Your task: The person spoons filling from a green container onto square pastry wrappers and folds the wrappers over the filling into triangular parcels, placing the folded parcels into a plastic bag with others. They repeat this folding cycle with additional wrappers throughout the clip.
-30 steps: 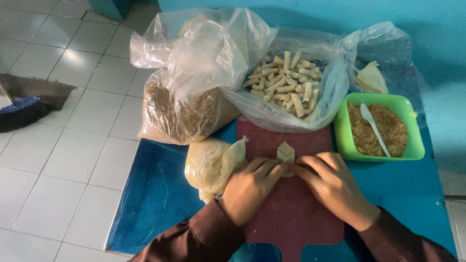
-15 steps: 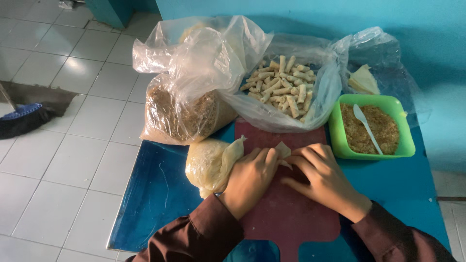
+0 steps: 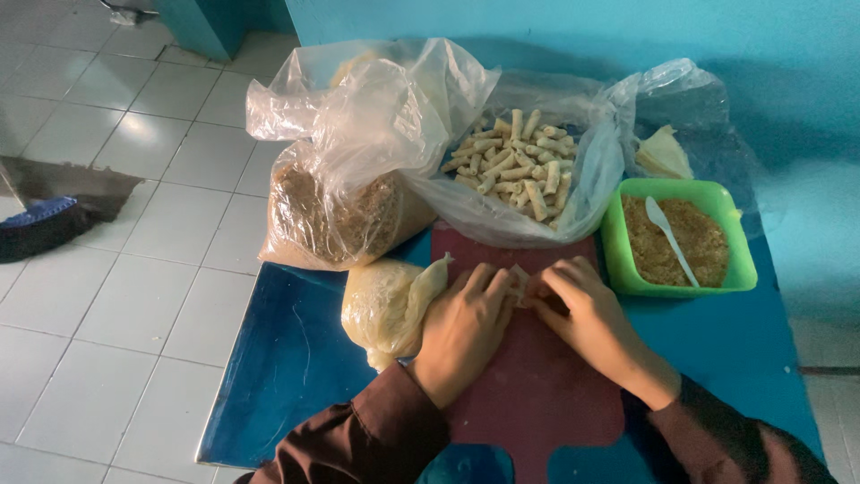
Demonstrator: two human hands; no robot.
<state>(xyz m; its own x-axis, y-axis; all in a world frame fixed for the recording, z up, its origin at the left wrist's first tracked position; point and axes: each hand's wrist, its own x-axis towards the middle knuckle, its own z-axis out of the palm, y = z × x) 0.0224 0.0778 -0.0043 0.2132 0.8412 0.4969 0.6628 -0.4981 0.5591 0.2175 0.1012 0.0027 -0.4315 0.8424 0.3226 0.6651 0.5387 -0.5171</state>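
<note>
Left hand [image 3: 463, 330]: fingers curled, pressing a pale folded pastry wrapper [image 3: 520, 283] (mostly hidden).
Right hand [image 3: 587, 312]: pinching the same wrapper.
Surface: dark red plastic cutting board [image 3: 537, 394].

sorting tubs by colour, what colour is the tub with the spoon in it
Bright green tub, white spoon; head view.

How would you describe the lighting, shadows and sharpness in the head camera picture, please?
Head view: dim, bluish, even light; glare on the floor tiles and clear plastic bag; soft shadow on the wall right of the bags; left hand and right hand reasonably sharp, little blur.
</note>
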